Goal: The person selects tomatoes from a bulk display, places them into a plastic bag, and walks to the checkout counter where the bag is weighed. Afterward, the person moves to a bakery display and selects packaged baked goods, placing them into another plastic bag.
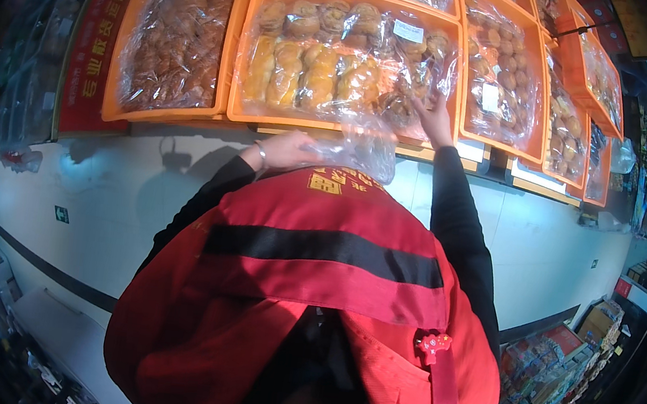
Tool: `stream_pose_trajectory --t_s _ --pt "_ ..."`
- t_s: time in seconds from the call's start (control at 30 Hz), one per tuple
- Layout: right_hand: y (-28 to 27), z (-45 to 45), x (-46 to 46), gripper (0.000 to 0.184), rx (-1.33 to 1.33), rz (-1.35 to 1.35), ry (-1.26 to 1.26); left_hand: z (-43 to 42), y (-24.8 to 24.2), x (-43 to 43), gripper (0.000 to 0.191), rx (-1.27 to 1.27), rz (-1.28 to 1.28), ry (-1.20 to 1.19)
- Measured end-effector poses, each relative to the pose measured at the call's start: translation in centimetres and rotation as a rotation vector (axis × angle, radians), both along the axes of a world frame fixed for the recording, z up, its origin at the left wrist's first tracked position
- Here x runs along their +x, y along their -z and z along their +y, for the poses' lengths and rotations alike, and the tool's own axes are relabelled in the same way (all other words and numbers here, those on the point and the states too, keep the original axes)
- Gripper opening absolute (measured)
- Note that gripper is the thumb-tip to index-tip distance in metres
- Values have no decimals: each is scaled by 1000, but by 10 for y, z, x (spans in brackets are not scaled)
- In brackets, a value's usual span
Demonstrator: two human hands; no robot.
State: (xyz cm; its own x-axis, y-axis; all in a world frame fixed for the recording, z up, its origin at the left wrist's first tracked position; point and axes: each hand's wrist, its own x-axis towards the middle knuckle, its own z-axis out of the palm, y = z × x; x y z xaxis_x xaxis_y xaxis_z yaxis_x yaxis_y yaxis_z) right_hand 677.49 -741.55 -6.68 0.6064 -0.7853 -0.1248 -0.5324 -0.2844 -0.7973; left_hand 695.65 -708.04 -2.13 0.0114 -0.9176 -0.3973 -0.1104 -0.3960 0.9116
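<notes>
My left hand (286, 150), with a bracelet at its wrist, is at the front edge of an orange plastic tray (290, 123). Its fingers hold crumpled clear plastic (368, 156) that hangs over the tray's front rim. My right hand (434, 122) reaches over the same tray at its right front corner. Its fingers touch the clear wrapping near a round brown pastry (396, 107); whether they grip it is unclear. Inside the tray lie golden elongated buns (319, 77) in front and round swirled pastries (334, 17) behind. A white label (408, 31) rests on the wrapping.
To the left stands an orange tray of dark brown pastries (177, 33) under plastic. Another on the right holds small round pastries (507, 61). A red sign with writing (101, 41) stands at the far left. Boxed goods (552, 363) are stacked at lower right.
</notes>
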Motion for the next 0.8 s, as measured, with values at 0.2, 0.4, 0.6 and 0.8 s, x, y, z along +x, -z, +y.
stream_pose_trajectory --t_s 0.2,0.4,0.6,0.8 --pt "59 10 29 86 220 -24 83 97 -31 90 27 36 426 -640" --pt "25 1 37 36 -255 344 8 182 -58 141 31 -582 691 -1292" --pt "-45 3 61 30 -192 -222 -17 177 -78 131 38 -580 490 -1653" --pt "-104 20 69 40 597 -311 -44 164 -75 145 36 -616 552 -1542"
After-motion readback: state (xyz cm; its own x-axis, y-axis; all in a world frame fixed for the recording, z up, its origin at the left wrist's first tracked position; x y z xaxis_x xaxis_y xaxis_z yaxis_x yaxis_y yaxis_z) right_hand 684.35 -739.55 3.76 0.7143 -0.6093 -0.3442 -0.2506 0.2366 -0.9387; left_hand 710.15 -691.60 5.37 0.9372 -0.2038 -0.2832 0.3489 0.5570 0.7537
